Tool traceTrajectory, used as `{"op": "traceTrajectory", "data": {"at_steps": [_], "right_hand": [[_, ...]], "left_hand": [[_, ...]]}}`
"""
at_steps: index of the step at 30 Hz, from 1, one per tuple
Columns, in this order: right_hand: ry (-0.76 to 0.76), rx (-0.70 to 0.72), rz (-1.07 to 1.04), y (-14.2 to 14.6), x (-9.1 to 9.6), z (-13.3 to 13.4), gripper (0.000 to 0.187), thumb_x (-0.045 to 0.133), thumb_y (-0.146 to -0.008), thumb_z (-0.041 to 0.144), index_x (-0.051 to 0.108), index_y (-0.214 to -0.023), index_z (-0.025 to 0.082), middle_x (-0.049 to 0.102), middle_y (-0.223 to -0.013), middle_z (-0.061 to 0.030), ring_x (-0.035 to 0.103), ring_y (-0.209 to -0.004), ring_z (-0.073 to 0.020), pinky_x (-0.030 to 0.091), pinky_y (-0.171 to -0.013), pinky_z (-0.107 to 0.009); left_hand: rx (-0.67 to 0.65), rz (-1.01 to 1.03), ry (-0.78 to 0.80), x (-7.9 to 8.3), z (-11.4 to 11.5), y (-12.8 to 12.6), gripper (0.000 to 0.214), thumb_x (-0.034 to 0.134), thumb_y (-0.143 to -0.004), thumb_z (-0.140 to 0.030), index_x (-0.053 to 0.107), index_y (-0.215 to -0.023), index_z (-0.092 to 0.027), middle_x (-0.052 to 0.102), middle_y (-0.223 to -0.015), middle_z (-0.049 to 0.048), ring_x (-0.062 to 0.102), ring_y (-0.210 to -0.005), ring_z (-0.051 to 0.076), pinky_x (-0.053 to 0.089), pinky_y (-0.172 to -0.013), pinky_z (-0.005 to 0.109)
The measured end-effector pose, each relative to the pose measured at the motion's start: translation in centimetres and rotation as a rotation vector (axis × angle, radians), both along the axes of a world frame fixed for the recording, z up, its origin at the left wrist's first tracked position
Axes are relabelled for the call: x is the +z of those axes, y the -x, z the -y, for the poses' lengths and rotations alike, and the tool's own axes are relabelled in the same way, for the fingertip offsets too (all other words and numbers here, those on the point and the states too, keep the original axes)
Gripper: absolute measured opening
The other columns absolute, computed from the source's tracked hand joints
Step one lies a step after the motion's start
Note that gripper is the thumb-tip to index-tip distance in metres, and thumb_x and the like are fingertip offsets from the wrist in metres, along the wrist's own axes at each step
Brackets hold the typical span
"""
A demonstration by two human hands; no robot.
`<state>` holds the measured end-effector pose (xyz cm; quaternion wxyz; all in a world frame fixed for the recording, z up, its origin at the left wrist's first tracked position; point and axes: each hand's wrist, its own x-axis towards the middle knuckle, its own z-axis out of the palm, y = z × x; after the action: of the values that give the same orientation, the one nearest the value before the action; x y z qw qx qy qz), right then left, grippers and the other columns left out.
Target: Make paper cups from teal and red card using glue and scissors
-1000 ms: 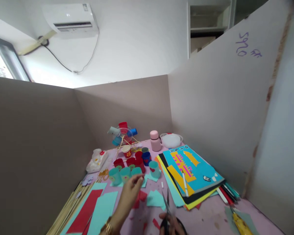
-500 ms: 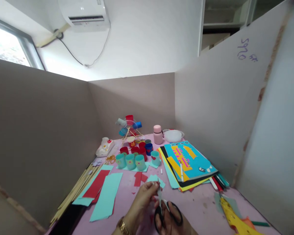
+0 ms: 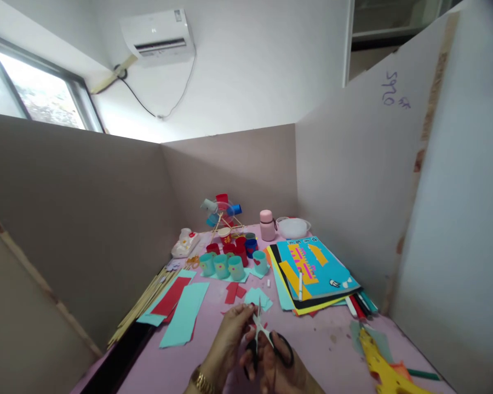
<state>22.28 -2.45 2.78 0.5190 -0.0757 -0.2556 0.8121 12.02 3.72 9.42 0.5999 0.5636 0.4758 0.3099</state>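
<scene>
My right hand (image 3: 277, 358) has its fingers in the black handle loops of a pair of scissors (image 3: 262, 329), whose silver blades point away from me. The handles are spread apart. My left hand (image 3: 233, 324), with a gold watch band (image 3: 202, 380) at the wrist, pinches its fingertips together right beside the blades. A tiny red spot shows at those fingertips, too small to tell what it is. Just beyond the blades lie light-blue paper pieces (image 3: 257, 295). Small red paper pieces (image 3: 231, 293) rest farther left on the pink tabletop (image 3: 213, 306).
Light-blue strips (image 3: 184, 314), a red strip (image 3: 170, 298) and wooden sticks (image 3: 142, 301) lie left. Light-blue paper cups (image 3: 235, 268) and a model wheel (image 3: 222, 210) stand behind. To the right are stacked coloured sheets (image 3: 332, 265), markers (image 3: 359, 306) and a yellow glue gun (image 3: 380, 364).
The camera view has shifted slightly. The scissors' handles sit wider apart and the blades have parted, while both hands stay close together.
</scene>
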Motion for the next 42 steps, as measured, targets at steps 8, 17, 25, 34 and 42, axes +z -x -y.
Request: {"op": "traceTrajectory", "data": {"at_steps": [8, 17, 25, 34, 42], "right_hand": [[0.002, -0.076, -0.069, -1.2, 0.8, 1.1, 0.055, 0.07, -0.066, 0.063, 0.064, -0.093, 0.015, 0.073, -0.071, -0.0083, 0.065, -0.057, -0.0177, 0.042, -0.039, -0.018], [0.099, -0.332, -0.129, -1.7, 1.1, 0.3, 0.041, 0.069, -0.074, 0.055, 0.068, -0.093, 0.019, 0.071, -0.07, -0.0049, 0.06, -0.056, -0.0127, 0.036, -0.041, -0.016], [0.177, -0.405, -0.068, -1.9, -0.1, -1.0, 0.043, 0.076, -0.066, 0.054, 0.07, -0.091, 0.02, 0.071, -0.066, -0.0038, 0.059, -0.051, -0.0137, 0.036, -0.037, -0.016], [0.269, -0.427, -0.065, -2.3, -1.8, -1.7, 0.04, 0.074, -0.068, 0.056, 0.071, -0.092, 0.024, 0.07, -0.066, -0.0014, 0.059, -0.053, -0.0129, 0.039, -0.039, -0.017], [0.3, -0.387, -0.012, -2.4, -2.5, -2.7, 0.041, 0.079, -0.063, 0.053, 0.074, -0.088, 0.022, 0.071, -0.063, -0.0028, 0.061, -0.052, -0.0158, 0.041, -0.039, -0.021]], "left_hand": [[0.101, -0.336, -0.319, 1.1, -1.4, 2.5, 0.031, 0.056, -0.088, -0.035, 0.057, -0.113, -0.017, 0.062, -0.114, 0.0067, 0.063, -0.096, 0.022, 0.053, -0.08, 0.043], [-0.154, -0.772, -0.639, 1.2, -2.1, 2.3, 0.029, 0.056, -0.088, -0.034, 0.058, -0.112, -0.018, 0.063, -0.112, 0.0065, 0.063, -0.092, 0.02, 0.054, -0.079, 0.042], [0.063, -0.836, -0.885, 3.7, -8.6, 1.7, 0.03, 0.056, -0.088, -0.032, 0.057, -0.114, -0.018, 0.061, -0.117, 0.0073, 0.062, -0.096, 0.021, 0.053, -0.081, 0.043], [0.399, -0.959, -0.903, 2.4, -16.0, 7.6, 0.031, 0.056, -0.088, -0.032, 0.056, -0.116, -0.019, 0.06, -0.12, 0.0079, 0.061, -0.1, 0.022, 0.052, -0.083, 0.044], [0.315, -1.053, -0.928, 1.7, -19.2, 11.9, 0.033, 0.057, -0.087, -0.032, 0.055, -0.117, -0.019, 0.059, -0.121, 0.008, 0.061, -0.1, 0.022, 0.052, -0.083, 0.045]]}}
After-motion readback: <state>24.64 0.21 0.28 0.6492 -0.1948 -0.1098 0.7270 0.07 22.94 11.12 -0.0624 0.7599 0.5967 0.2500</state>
